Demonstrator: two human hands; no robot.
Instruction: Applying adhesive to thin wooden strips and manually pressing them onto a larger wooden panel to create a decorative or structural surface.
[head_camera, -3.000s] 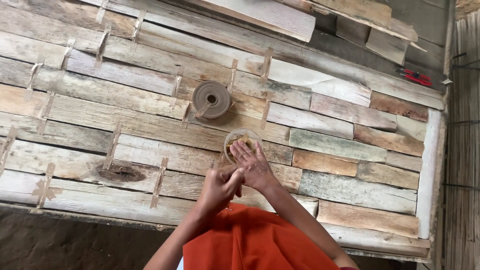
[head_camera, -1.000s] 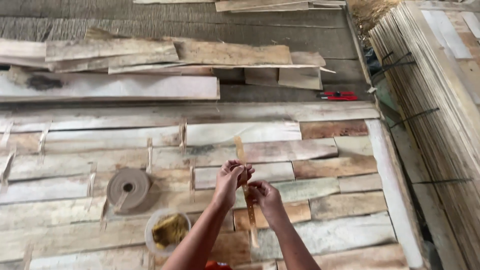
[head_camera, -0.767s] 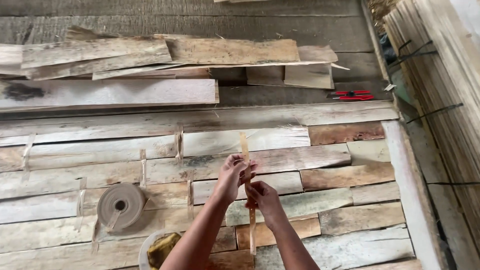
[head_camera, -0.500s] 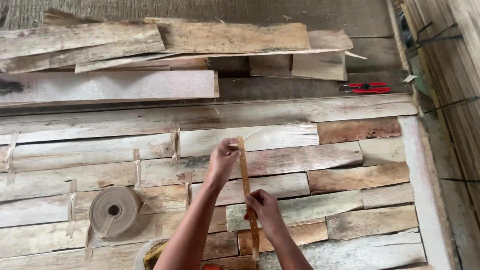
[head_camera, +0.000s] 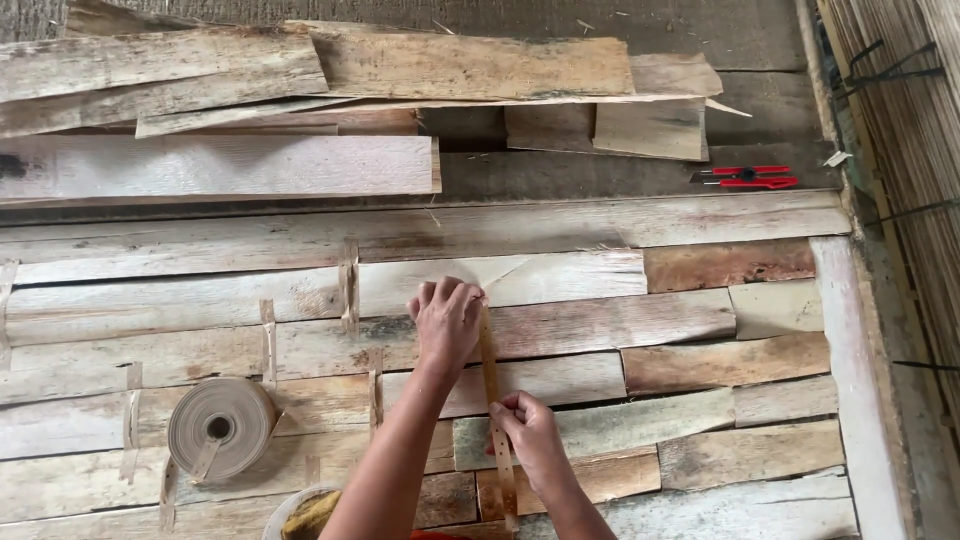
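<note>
Two hands pinch one tape strip (head_camera: 492, 400) running twelve to six: your left hand (head_camera: 447, 320) presses its top, apparently, your right hand (head_camera: 530, 435) grips lower.

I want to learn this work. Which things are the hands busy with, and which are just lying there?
In use:
left hand and right hand pressing a tape strip onto joined veneer sheets

Lying about:
tape roll
red cutter
loose veneer pieces
</note>
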